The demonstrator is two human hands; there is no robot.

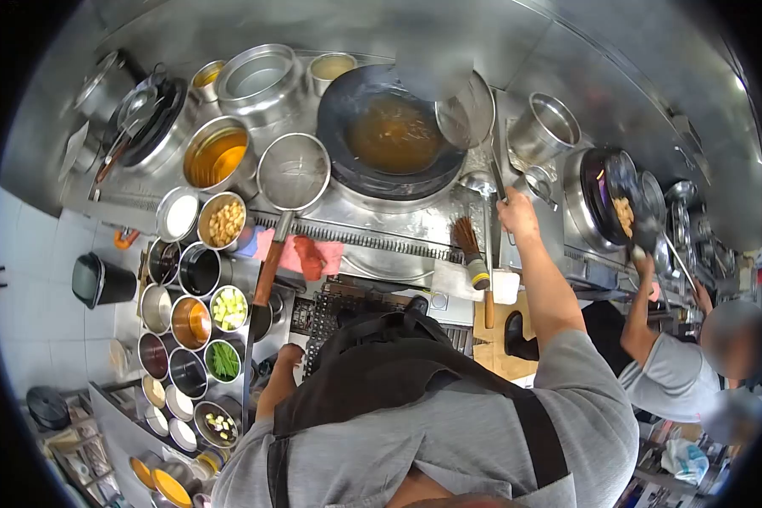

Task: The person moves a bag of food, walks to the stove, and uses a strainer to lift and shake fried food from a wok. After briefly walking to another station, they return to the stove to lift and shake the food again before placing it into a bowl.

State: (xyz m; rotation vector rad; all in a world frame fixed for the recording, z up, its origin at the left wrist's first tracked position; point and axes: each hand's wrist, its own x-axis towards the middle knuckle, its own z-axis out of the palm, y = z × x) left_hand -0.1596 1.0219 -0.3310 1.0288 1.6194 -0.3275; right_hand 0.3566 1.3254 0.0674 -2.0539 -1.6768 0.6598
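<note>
My right hand [519,213] is closed around the long handle of a round mesh skimmer [465,114]. The skimmer's bowl is at the right rim of a black wok [343,127], which holds brown oil with small bits in it. A ladle [479,181] lies just left of this hand, beside a bristle brush [465,237] standing at the stove's front edge. Low at my side, my left hand [290,356] is curled closed, with nothing visible in it. It is nearest the rack of ingredient pots. Another mesh strainer [294,172] with a wooden handle rests left of the wok.
Pots of chopped green vegetables [229,308], cut green stalks [223,361] and diced food [226,222] stand at the left. A pot of amber oil [217,158] is behind them. A steel pot [543,127] stands right of the wok. At far right, a co-worker [665,368] handles another wok [605,199].
</note>
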